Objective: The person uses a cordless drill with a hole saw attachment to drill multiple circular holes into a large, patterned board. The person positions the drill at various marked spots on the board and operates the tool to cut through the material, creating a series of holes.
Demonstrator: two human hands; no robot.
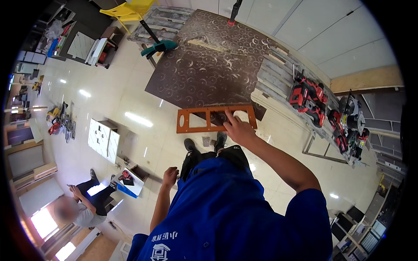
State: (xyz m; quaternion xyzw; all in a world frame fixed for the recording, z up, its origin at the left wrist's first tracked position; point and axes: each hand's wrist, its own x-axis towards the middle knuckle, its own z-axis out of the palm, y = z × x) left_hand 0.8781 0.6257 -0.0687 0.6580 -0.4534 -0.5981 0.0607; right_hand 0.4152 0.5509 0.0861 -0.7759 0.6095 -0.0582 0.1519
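Observation:
At the near edge of a brown patterned board (204, 71), a long orange template (204, 129) with rectangular cutouts and oval end holes overhangs the floor. My right hand (238, 129) grips it right of the middle, with one finger stretched across its face and others partly hidden. My left hand (170, 176) hangs low beside my left thigh, its fingers curled and nothing visible in them. Pale dust or shavings (213, 45) lie on the board's far half.
Clamps hold the board: a green-handled one (160, 48) at the left, a red-and-black one (232, 17) at the far edge. Red power tools (308, 98) crowd the right bench. A white-topped cabinet (103, 138) stands on the left floor. Another person (87, 204) sits lower left.

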